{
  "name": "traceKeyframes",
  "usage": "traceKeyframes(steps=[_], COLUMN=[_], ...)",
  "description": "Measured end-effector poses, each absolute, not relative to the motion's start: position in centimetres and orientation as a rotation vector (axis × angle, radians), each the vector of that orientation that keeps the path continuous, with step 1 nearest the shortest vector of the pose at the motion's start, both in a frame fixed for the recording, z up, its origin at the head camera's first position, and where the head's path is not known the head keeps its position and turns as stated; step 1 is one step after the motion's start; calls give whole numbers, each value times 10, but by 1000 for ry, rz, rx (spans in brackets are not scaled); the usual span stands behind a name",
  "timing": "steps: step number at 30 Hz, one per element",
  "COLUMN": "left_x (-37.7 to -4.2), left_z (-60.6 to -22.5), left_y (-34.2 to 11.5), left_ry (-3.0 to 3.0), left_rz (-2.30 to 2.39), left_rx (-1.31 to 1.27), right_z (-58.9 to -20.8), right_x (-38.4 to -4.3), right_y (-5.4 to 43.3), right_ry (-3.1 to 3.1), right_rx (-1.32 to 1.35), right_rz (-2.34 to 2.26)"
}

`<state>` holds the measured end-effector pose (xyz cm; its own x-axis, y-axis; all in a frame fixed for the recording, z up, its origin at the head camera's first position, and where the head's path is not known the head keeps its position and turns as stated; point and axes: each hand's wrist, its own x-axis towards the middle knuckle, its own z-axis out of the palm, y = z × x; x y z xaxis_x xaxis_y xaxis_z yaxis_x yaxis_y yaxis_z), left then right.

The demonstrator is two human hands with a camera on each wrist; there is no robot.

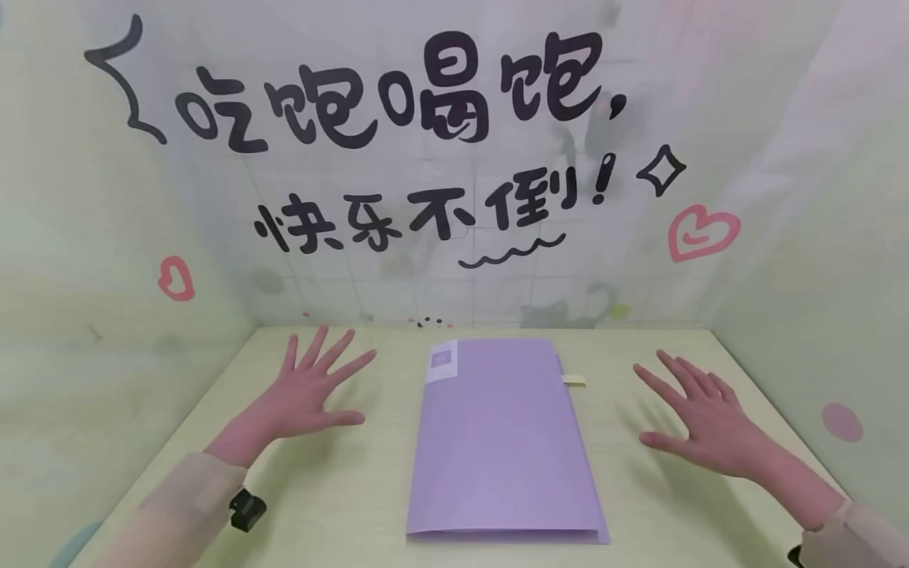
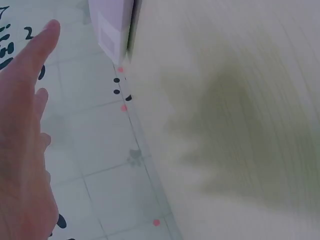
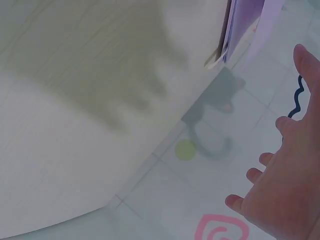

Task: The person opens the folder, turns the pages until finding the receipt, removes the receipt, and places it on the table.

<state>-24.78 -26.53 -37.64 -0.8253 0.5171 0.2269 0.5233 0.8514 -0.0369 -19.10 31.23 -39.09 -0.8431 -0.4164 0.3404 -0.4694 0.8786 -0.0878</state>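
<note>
A purple folder [image 1: 497, 450] lies closed in the middle of the table, with a white label [image 1: 449, 371] at its upper left corner. From its right edge sticks a small cream tab [image 1: 575, 381]. To the left of the folder, my left hand [image 1: 301, 398] hovers over the table with fingers spread and holds nothing. My right hand [image 1: 713, 430] is held over the table on the other side, fingers extended and also bare. Both hands are apart from the folder and cast shadows below. In the right wrist view, the folder [image 3: 247, 25] shows layers along its edge.
The pale wood-grain table [image 1: 334, 497] is bounded at the back by a wall [image 1: 398, 292] with large black lettering. Light side walls [image 1: 817, 315] stand left and right. A black clip-like piece [image 1: 247, 510] sits at the left sleeve cuff.
</note>
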Motion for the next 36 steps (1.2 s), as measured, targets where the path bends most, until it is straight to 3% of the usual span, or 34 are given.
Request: traceKeyframes(steps=[17, 36], left_x=[-219, -176], left_z=[-386, -413], left_y=[-213, -169], left_ry=[-2812, -2722], left_rz=[-287, -490], left_rx=[-910, -1087], right_z=[-408, -443], right_x=[-185, -219], right_y=[283, 278], right_ry=[-2744, -2729], right_rx=[760, 974], right_rz=[547, 654])
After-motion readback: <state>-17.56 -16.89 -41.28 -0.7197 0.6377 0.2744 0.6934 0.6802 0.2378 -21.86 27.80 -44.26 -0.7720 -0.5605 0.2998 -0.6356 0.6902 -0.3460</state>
